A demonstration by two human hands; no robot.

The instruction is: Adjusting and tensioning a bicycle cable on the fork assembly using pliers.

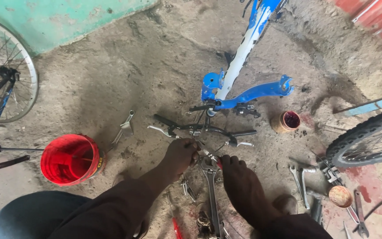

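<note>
My left hand [180,155] reaches forward from a dark sleeve, its fingers closed on a small metal part just below the black handlebar [204,129] with silver brake levers. Beside it, my right hand [239,183] is closed on a small tool with a red grip [219,164], whose tip meets the left hand's fingers. A long silver adjustable wrench [212,190] lies on the dirt floor between my hands. The blue and white bicycle frame [244,93] stands just beyond the handlebar.
A red bucket [69,159] sits at the left, with a bent metal piece [124,130] beside it. A jar of red grease [287,121] stands to the right. Spanners [303,181], a round tin [340,196] and pliers lie at the lower right. Bicycle wheels stand at left [5,66] and right [368,137].
</note>
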